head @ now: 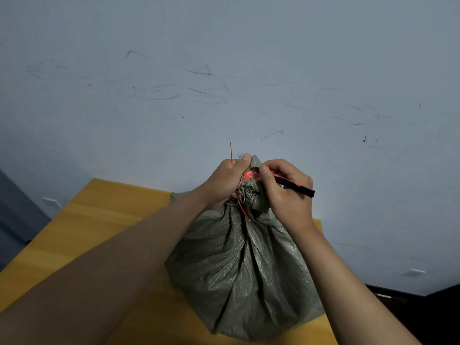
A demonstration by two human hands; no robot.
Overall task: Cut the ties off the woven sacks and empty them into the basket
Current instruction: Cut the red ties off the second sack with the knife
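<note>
Green woven sack (239,267) stands upright on a yellow wooden table (82,235), its neck bunched at the top. The person's left hand (224,183) has its fingers clenched around the gathered neck. A red tie (242,207) circles the neck — one thin end (231,153) sticks straight up beside the left hand, and a red tag (250,175) sits between the hands. The right hand (286,188) grips a black-handled cutting tool (296,186), its tip hidden at the tag. Behind is a scuffed pale wall (224,70).
</note>
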